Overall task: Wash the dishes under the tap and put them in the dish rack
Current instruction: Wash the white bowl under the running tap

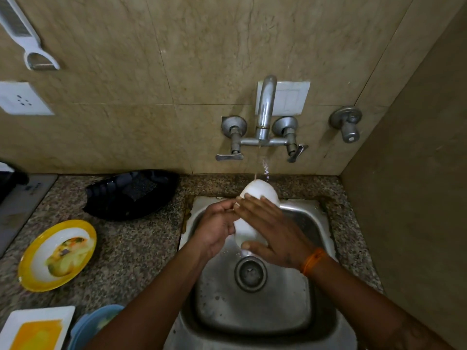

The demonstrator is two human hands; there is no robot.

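A white dish stands on edge over the steel sink, its top rim under the thin stream from the wall tap. My left hand grips its left side with curled fingers. My right hand lies across its face, fingers spread flat and thumb hooked under the lower edge. The black dish rack sits on the counter left of the sink, against the wall. A yellow-rimmed plate with food residue waits further left.
A white square dish with yellow contents and a blue bowl sit at the counter's near left edge. Tap levers stick out above the sink. A side wall closes in on the right.
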